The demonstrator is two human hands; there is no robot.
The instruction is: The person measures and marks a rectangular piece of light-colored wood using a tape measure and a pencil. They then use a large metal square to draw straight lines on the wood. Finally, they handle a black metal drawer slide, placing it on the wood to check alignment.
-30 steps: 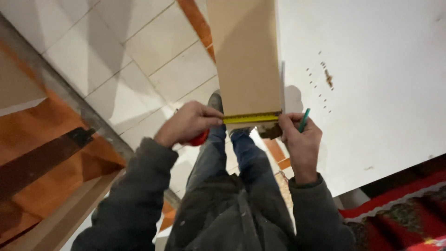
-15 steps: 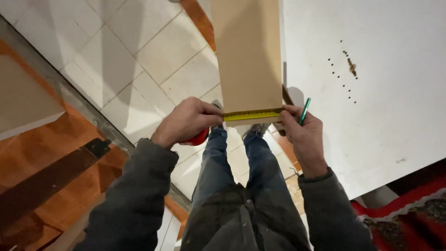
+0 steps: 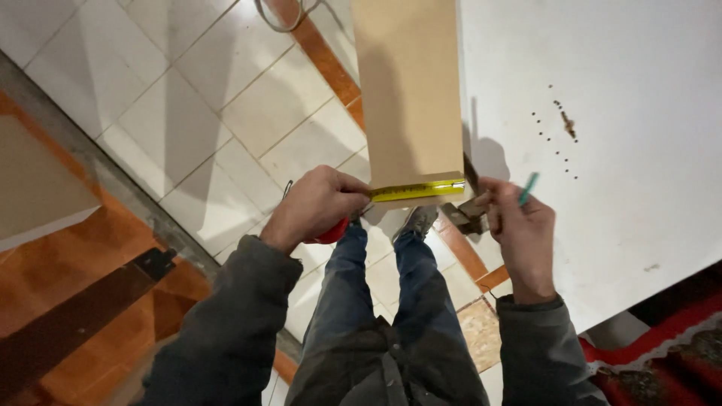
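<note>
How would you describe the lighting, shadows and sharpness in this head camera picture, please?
Head view: bright light washes the white panel nearly featureless; the brown board and right hand cast soft shadows along its left edge; the yellow tape and left hand look sharp; the dark sleeves at the bottom lose detail, with mild wide-angle stretching towards the edges.

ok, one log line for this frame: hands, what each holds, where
left hand: holds red tape measure | yellow tape: across brown board end | right hand: holds green pencil, beside board
</note>
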